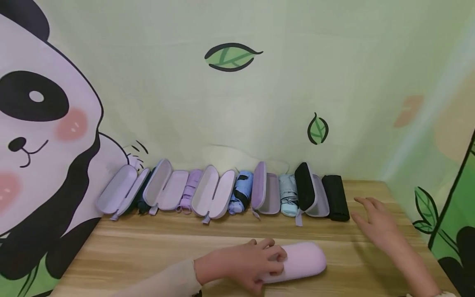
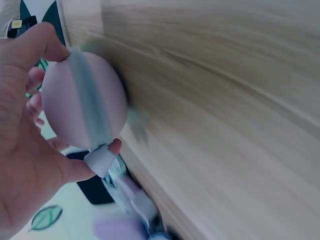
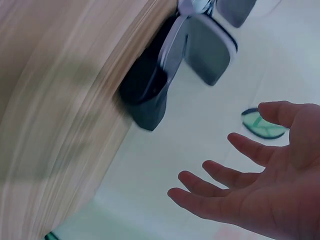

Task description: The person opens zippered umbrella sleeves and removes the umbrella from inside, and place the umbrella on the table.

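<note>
A closed pink zip case (image 1: 304, 262) lies lengthwise on the near part of the table. My left hand (image 1: 252, 264) grips its left end with curled fingers. The left wrist view shows the case end-on, with a grey-blue zipper band (image 2: 90, 100) and a pale pull tab (image 2: 101, 159) beside the fingertips. My right hand (image 1: 378, 227) is held out over the table's right side, fingers spread and holding nothing. Nearest to it is a black rolled umbrella (image 1: 335, 198), apart from the fingers.
Along the back of the table (image 1: 156, 243) runs a row of opened cases alternating with folded umbrellas, among them a black case (image 1: 305, 187), a light blue umbrella (image 1: 288, 194), a blue umbrella (image 1: 242, 193) and a purple umbrella (image 1: 192, 187). A printed panda backdrop (image 1: 148, 82) hangs behind.
</note>
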### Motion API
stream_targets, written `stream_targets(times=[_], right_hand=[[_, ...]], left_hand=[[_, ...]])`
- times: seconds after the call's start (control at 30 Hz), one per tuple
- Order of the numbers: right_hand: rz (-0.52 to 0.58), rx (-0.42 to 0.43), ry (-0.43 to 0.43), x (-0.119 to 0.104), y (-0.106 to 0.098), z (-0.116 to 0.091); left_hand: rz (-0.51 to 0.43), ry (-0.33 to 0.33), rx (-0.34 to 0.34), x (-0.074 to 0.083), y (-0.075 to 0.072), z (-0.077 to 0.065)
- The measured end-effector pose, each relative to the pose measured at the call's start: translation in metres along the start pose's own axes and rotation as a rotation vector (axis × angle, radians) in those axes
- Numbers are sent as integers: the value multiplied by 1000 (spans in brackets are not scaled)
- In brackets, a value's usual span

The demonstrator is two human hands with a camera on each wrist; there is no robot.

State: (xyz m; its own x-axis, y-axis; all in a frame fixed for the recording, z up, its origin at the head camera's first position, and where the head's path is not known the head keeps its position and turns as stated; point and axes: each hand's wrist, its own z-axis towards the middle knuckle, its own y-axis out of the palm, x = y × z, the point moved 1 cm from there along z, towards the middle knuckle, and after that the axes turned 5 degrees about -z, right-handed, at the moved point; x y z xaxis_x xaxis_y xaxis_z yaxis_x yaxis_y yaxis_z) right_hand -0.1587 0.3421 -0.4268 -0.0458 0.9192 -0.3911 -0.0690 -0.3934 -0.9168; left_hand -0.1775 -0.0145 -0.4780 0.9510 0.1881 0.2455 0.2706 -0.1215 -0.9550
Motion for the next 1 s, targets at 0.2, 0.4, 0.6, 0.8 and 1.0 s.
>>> stream_targets(times=[0.2,0.4,0.6,0.8,1.0], right_hand=[[-3,-4,-66,-22,20,1],[-3,-44,-102,-31,42,-4],[-24,2,-138,-40,44,3],[-17,22,-156,-48,42,7],[-11,56,-188,-54,40,12]], left_hand=[[34,9,-36,-6,2,-38],[117,-17,-1,-6,6,-57],[406,23,110,-17,4,-71],[247,-130,248,-4,0,-67],[104,-618,404,29,-8,-45]])
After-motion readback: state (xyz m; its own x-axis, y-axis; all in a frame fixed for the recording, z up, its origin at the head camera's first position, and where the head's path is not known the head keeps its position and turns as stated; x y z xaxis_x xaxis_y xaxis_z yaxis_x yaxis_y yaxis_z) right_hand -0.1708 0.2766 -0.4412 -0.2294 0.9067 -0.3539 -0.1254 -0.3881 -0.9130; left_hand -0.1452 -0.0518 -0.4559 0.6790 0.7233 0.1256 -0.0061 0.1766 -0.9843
